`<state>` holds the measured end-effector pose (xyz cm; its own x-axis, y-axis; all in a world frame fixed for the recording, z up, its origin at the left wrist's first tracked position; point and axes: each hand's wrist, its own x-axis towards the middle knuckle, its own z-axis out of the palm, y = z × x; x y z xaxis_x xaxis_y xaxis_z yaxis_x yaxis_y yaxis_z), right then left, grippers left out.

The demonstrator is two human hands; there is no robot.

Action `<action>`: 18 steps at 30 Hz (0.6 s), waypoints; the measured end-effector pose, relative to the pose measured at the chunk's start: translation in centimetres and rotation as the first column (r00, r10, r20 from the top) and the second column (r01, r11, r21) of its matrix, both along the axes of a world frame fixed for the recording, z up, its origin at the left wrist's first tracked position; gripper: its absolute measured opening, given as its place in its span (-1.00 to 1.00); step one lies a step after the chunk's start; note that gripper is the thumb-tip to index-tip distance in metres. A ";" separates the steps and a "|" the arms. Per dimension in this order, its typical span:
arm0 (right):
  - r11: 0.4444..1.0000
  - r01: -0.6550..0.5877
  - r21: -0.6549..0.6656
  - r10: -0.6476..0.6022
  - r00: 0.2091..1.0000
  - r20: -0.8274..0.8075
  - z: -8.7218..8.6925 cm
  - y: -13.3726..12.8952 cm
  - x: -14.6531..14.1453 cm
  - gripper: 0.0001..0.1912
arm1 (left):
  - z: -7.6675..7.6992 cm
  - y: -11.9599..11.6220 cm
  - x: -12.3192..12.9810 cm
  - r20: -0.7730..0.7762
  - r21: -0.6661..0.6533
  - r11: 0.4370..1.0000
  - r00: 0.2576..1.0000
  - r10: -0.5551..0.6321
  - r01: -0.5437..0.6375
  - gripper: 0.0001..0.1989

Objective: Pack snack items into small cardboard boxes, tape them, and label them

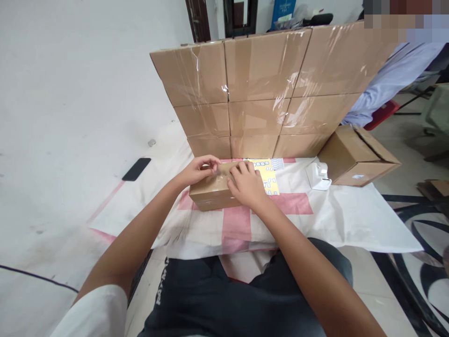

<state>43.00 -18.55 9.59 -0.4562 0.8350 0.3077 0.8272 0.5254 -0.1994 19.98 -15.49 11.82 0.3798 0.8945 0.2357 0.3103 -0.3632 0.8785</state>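
Note:
A small closed cardboard box (pixel 213 194) with clear tape lies on the cloth-covered table in front of me. My left hand (pixel 203 169) is at the box's upper left edge, its fingers curled with thumb and fingertips near each other; whatever may be between them is too small to make out. My right hand (pixel 246 181) rests on the right part of the box top, fingers spread and slightly bent. A yellow sheet (pixel 271 180) with pale printed labels lies just right of the box, partly behind my right hand.
Stacked taped boxes (pixel 259 89) form a wall behind. To the right are a white tape dispenser-like object (pixel 318 177) and a larger carton (pixel 363 164). A black phone (pixel 136 169) lies left. A person's pale blue sleeve (pixel 389 77) shows beyond the stack.

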 end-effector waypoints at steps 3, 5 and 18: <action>1.000 0.004 -0.001 -0.004 1.000 -0.002 0.1 0.0 0.0 -0.63 | 0.2 0.3 -0.1 0.037 -0.017 1.000 0.999 0.009 -0.009 -0.84; 1.000 0.003 0.000 -0.003 1.000 -0.003 0.1 0.0 0.1 -0.63 | 0.4 0.4 -0.2 0.060 -0.037 0.999 0.998 0.018 -0.015 -0.90; 0.999 0.001 -0.036 -0.001 1.000 -0.003 0.1 0.0 0.2 -0.58 | 0.4 1.3 -0.2 0.136 -0.133 0.991 0.990 0.034 -0.016 -0.85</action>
